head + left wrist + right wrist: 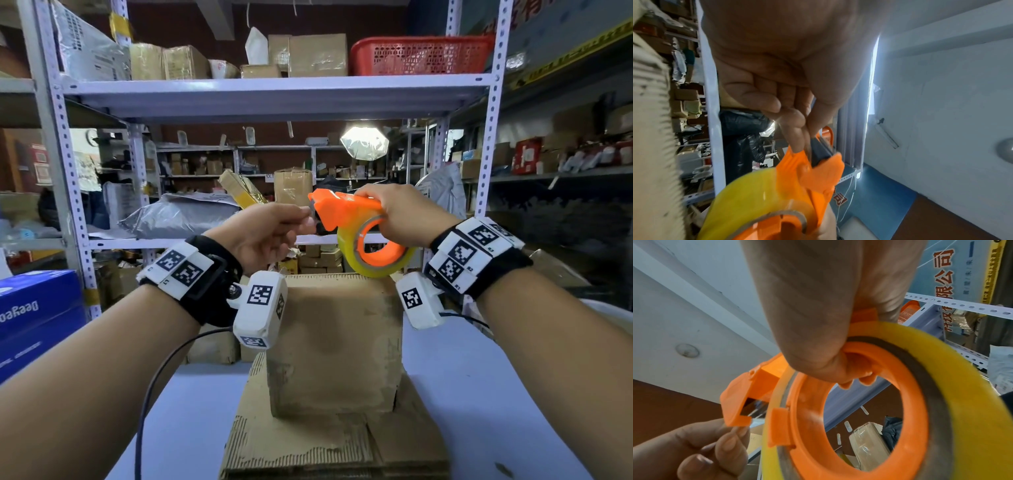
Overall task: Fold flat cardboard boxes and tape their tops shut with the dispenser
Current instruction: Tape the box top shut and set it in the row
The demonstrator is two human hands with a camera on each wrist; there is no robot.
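A folded cardboard box (334, 346) stands upright on a stack of flat cardboard sheets (329, 445) on the table. Above it my right hand (400, 214) grips an orange tape dispenser (346, 209) that carries a yellowish tape roll (376, 270). In the right wrist view my fingers curl through the dispenser's (838, 402) ring. My left hand (301, 219) pinches the loose tape end at the dispenser's cutter mouth. The left wrist view shows that pinch right at the orange dispenser (818, 170), with the tape roll (756, 194) below it.
A light table (479, 394) carries the cardboard. A blue carton (34, 315) sits at the left edge. Metal shelving (274, 92) with boxes, grey mail bags and a red basket (421, 54) stands right behind the table. A black cable (150, 387) hangs from my left wrist.
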